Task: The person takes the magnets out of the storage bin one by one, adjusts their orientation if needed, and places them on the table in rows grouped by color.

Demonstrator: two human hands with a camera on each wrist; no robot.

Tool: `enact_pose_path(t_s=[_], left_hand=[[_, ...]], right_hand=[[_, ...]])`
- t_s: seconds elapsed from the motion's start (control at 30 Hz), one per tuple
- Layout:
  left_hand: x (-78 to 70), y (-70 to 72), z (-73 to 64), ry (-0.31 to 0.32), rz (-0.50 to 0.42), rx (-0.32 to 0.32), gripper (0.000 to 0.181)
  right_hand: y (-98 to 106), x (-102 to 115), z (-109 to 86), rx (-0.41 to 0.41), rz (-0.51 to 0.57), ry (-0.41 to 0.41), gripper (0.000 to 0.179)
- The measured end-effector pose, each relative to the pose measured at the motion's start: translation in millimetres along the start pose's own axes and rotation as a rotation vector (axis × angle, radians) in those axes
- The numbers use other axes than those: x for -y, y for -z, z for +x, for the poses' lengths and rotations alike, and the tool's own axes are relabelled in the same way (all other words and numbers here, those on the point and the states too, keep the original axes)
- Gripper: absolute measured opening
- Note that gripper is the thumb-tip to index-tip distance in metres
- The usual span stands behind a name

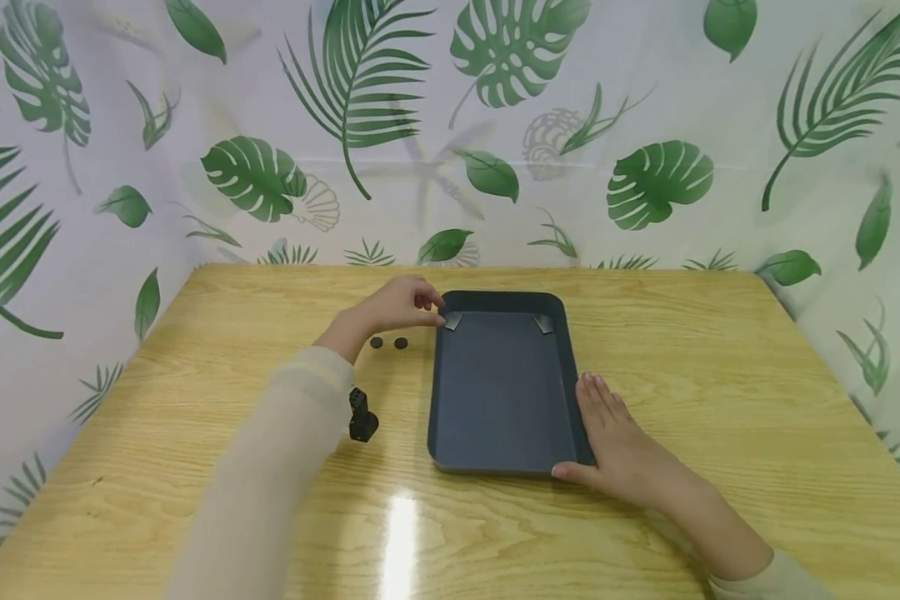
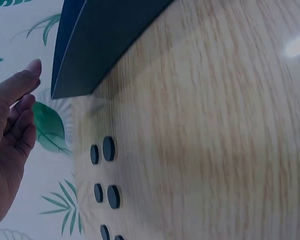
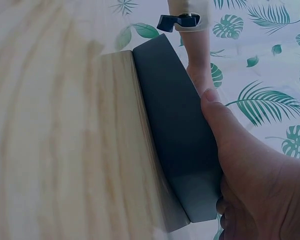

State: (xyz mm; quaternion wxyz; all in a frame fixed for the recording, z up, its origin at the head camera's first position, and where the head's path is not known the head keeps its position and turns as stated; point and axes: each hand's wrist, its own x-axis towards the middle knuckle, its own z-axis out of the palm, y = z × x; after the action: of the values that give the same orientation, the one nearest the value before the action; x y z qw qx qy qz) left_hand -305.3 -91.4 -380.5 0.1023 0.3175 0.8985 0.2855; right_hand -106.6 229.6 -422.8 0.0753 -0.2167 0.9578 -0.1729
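A dark blue-grey rectangular tray lies on the wooden table. Flat, shiny grey corner pieces sit inside its two far corners. At the far left corner is my left hand, thumb tip beside the corner piece and the other fingers bent; I cannot tell whether it pinches something small. My right hand rests around the near right corner, fingers straight along the right wall. Its thumb presses the near rim. Several small black discs lie on the table, left of the tray.
The wooden table stretches to both sides of the tray. A white cloth printed with green leaves hangs behind it and along the sides. A black wrist camera juts from the left sleeve.
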Motion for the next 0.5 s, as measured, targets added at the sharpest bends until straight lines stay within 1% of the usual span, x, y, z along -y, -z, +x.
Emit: enact_pose_path(t_s=[0.07,0.13,0.23,0.3,0.5], left_hand=[[-5.7,-1.1,4.9,-0.007,0.042,0.02,0.036],[-10.3,-1.8,10.1,0.004,0.069,0.039,0.038],[-16.9,-2.8,16.9,0.066,0.085,0.067,0.04],[-21.6,-3.7,20.9,0.112,0.115,0.075,0.038],[-42.5,-10.6,29.0,0.233,0.223,0.038,0.02]], right_hand=[[0,0,-0.1,0.001,-0.002,-0.002,0.107],[0,-1,-0.2,0.0,-0.006,-0.002,0.107],[0,-1,0.1,0.0,-0.003,-0.002,0.107],[0,-2,0.4,-0.001,-0.003,0.0,0.107],[-1,-2,1.1,0.003,-0.009,-0.001,0.108]])
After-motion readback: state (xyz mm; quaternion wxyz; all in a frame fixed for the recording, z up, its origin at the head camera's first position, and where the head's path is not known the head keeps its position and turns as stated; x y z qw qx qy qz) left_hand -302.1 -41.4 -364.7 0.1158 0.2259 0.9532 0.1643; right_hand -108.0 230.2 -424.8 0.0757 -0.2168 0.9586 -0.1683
